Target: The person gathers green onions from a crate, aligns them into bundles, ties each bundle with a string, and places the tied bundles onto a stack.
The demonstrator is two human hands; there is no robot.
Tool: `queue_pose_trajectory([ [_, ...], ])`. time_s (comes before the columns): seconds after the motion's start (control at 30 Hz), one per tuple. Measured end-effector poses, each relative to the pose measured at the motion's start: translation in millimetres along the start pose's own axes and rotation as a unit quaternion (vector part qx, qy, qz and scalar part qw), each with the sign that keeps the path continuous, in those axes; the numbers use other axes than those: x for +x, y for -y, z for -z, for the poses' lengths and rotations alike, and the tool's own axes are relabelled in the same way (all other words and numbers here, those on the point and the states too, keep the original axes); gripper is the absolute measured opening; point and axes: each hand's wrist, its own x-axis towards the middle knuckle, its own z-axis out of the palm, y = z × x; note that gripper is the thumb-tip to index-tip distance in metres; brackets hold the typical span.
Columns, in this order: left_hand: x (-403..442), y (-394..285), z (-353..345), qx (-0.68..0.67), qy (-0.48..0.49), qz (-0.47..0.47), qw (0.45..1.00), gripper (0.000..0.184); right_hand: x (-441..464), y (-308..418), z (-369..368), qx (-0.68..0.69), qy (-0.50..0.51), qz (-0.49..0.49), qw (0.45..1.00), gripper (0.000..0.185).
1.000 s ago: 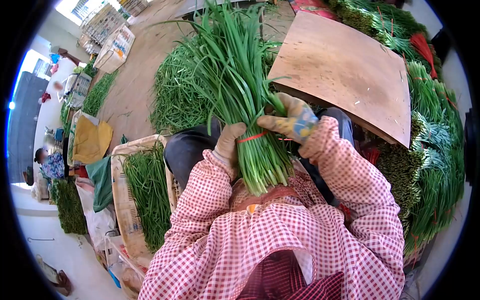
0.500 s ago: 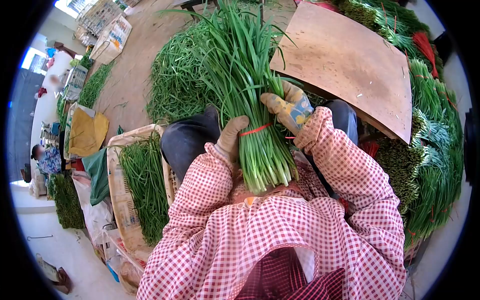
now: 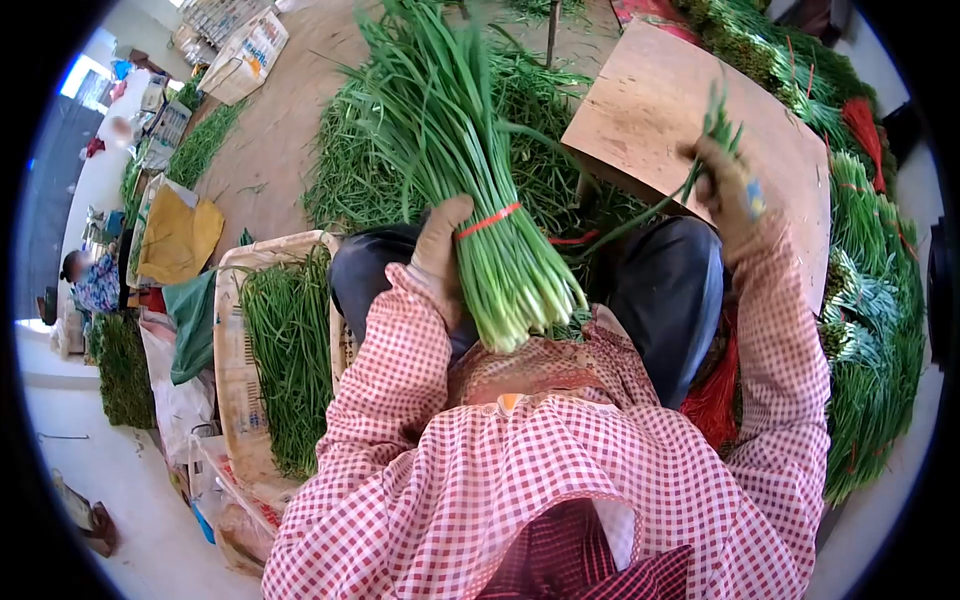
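My gloved left hand point(image 3: 440, 240) is wrapped round a bundle of long green stalks point(image 3: 470, 170), near the red band point(image 3: 488, 219) that circles it. The bundle's pale cut ends point toward my lap, its leaves away from me. Off to the right, my gloved right hand point(image 3: 728, 190) is closed on a few loose green leaves point(image 3: 716, 128), over the near edge of the wooden board point(image 3: 690, 120). One long leaf trails from it down toward my knees. The right hand is slightly blurred.
A plastic crate point(image 3: 235, 360) of green leaves stands at my left. Beyond my knees lies a heap of loose leaves point(image 3: 350, 160). Banded bundles point(image 3: 870, 370) are stacked along the right. Red ties point(image 3: 716, 400) hang beside my right knee. A person point(image 3: 95, 280) is at the far left.
My right hand has moved away from the bundle to the right, with loose leaves in it. My left hand has shifted slightly left and up with the bundle.
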Motion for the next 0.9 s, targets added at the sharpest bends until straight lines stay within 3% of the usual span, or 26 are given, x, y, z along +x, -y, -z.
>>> queue_pose_trajectory([
  [0.1,11,-14,-9,0.033,-0.013,-0.052,0.998,0.056,-36,-26,-48,0.004,0.128,-0.015,0.992,0.046],
  [0.17,16,-19,-11,0.06,0.006,-0.052,0.997,0.049,-48,-35,-82,-0.061,0.213,0.064,0.973,0.055],
  [0.23,15,-13,-23,0.061,-0.004,-0.065,0.996,0.049,-61,-20,-109,-0.276,0.217,0.193,0.916,0.053],
  [0.27,15,-11,-27,0.057,-0.016,-0.08,0.995,0.049,-63,-14,-112,-0.398,0.196,0.241,0.863,0.049],
  [0.3,16,-12,-23,0.074,-0.006,-0.073,0.995,0.05,-49,-22,-115,-0.437,0.221,0.243,0.837,0.042],
  [0.33,18,-12,-22,0.073,-0.006,-0.073,0.995,0.05,-44,-23,-114,-0.438,0.221,0.243,0.837,0.042],
  [0.43,18,-15,-24,0.033,-0.023,-0.079,0.996,0.052,-41,-26,-108,-0.265,0.234,0.276,0.894,0.026],
  [0.53,22,-30,-20,-0.01,-0.054,-0.11,0.992,0.051,-64,-16,-83,-0.308,0.269,0.295,0.864,0.021],
  [0.6,34,-54,8,0.007,-0.043,-0.139,0.989,0.053,-89,-10,-60,-0.367,0.357,0.144,0.847,0.017],
  [0.73,30,-96,26,-0.072,-0.091,-0.217,0.969,0.05,-119,-47,-4,-0.484,0.49,0.043,0.724,0.024],
  [0.77,26,-103,29,-0.049,-0.105,-0.239,0.964,0.05,-116,-41,-9,-0.483,0.491,0.048,0.724,0.024],
  [0.83,18,-107,23,-0.033,-0.122,-0.245,0.961,0.05,-112,-22,-30,-0.609,0.482,-0.045,0.628,0.038],
  [0.87,16,-104,23,-0.032,-0.122,-0.243,0.962,0.05,-121,-4,-43,-0.66,0.422,0.06,0.619,0.047],
  [0.9,15,-102,23,-0.005,-0.119,-0.237,0.964,0.05,-115,7,-55,-0.647,0.43,0.082,0.624,0.067],
])
